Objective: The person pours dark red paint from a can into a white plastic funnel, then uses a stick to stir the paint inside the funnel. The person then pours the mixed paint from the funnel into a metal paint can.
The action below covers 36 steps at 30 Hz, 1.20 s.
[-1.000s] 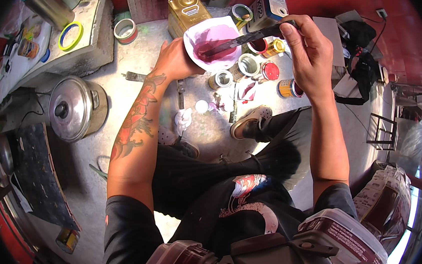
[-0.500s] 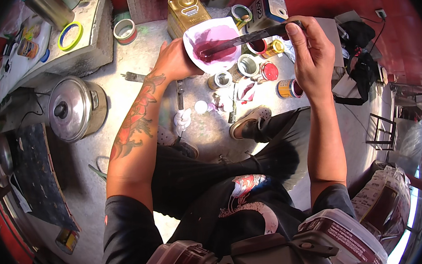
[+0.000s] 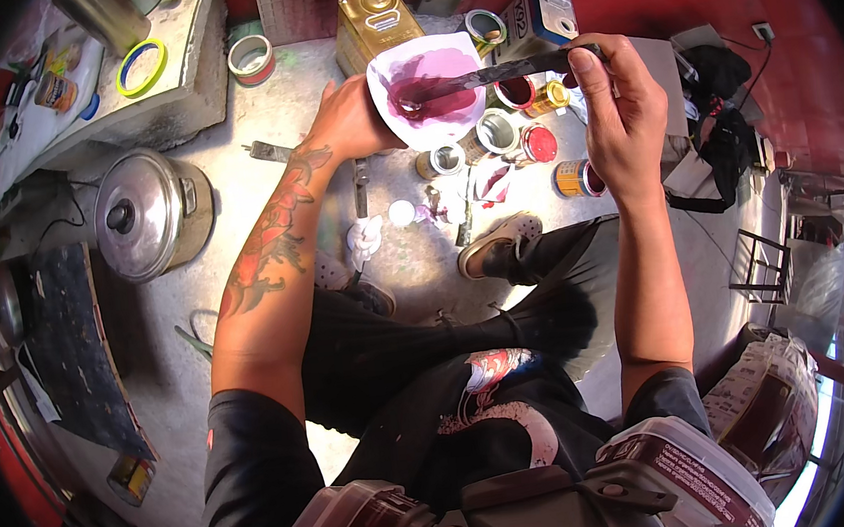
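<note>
White container [image 3: 471, 111]: mixing stage, apparently incomplete

Location: held above the floor [image 3: 182, 330], ahead of the person. Purple-red liquid [image 3: 408, 102] pools inside; a paler film coats the wall. Left hand [image 3: 359, 118] grasps the side, fingers partly hidden. Right hand [image 3: 623, 95] grips the dark stick [image 3: 501, 72], its far end in the liquid. Judged status: liquid loaded, stirring likely under way; stick removal remains. Evenness cannot be confirmed. Beyond: gold tin [image 3: 377, 35].

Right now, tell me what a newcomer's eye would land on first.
Probably the white bowl of purplish-red liquid, held up at top centre by the left hand, with a dark stick from the right hand dipping in. Next, perhaps the shiny lidded pot at left and gold can beyond the bowl.
</note>
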Each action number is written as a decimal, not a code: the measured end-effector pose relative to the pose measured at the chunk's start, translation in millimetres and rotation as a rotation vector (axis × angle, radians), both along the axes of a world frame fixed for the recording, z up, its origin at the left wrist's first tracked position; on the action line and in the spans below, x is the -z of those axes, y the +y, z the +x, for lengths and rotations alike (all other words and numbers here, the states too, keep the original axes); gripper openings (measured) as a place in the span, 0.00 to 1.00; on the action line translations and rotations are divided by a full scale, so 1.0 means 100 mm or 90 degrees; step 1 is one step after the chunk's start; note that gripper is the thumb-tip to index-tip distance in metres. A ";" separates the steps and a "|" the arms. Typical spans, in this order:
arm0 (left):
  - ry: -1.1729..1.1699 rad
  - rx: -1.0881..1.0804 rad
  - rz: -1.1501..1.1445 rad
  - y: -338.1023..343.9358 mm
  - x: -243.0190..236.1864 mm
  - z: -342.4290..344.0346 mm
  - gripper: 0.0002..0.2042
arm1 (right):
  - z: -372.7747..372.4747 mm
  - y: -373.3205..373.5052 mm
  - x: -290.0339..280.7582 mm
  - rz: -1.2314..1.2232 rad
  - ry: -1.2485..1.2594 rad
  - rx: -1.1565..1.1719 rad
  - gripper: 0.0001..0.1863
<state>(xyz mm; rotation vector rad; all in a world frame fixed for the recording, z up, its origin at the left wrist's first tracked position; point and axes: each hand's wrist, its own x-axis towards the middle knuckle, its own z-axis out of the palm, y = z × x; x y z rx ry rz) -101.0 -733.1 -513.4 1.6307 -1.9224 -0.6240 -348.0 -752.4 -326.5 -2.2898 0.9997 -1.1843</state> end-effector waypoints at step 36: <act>0.038 0.003 -0.029 0.00 0.01 -0.02 0.34 | -0.09 0.07 0.04 0.106 0.004 -0.016 0.08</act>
